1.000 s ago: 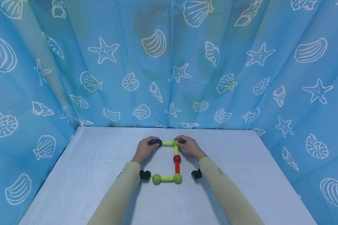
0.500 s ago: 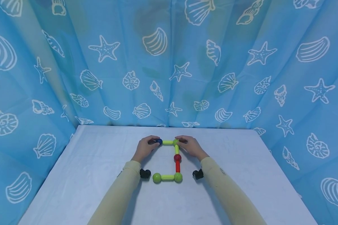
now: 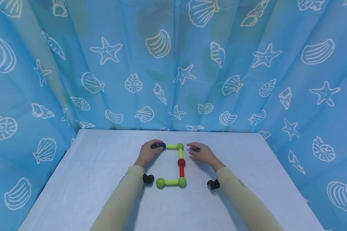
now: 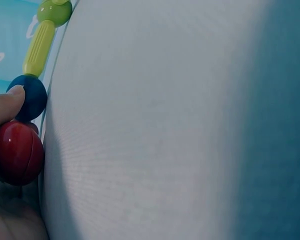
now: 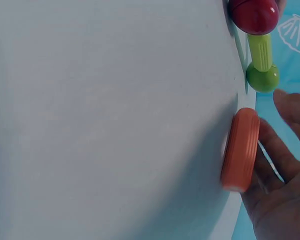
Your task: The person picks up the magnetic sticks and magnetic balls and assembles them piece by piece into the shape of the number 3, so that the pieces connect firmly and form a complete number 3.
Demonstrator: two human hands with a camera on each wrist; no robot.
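Observation:
My left hand [image 3: 146,152] pinches a dark blue ball [image 3: 162,146] that meets a lime rod [image 3: 171,146]. In the left wrist view, its thumb presses the blue ball [image 4: 32,97], and a red ball [image 4: 17,152] sits against the palm, hidden from the head view. My right hand [image 3: 203,154] is just right of the far green ball [image 3: 180,146] and apart from it. In the right wrist view an orange rod [image 5: 241,150] lies along its lower fingers and appears held there. The ball-and-rod outline continues through a red ball [image 3: 181,162] and a red rod [image 3: 182,171].
Nearest me, a green corner ball [image 3: 182,182], a lime rod [image 3: 171,182] and a green end ball [image 3: 160,182] form the front row. Black wrist cameras, left [image 3: 148,178] and right [image 3: 213,184], hang close to the white table [image 3: 104,154]. A blue curtain [image 3: 173,80] stands behind.
My right hand has let go of the far green ball and moved right, its fingertips now apart from it. The left hand stays at the blue ball.

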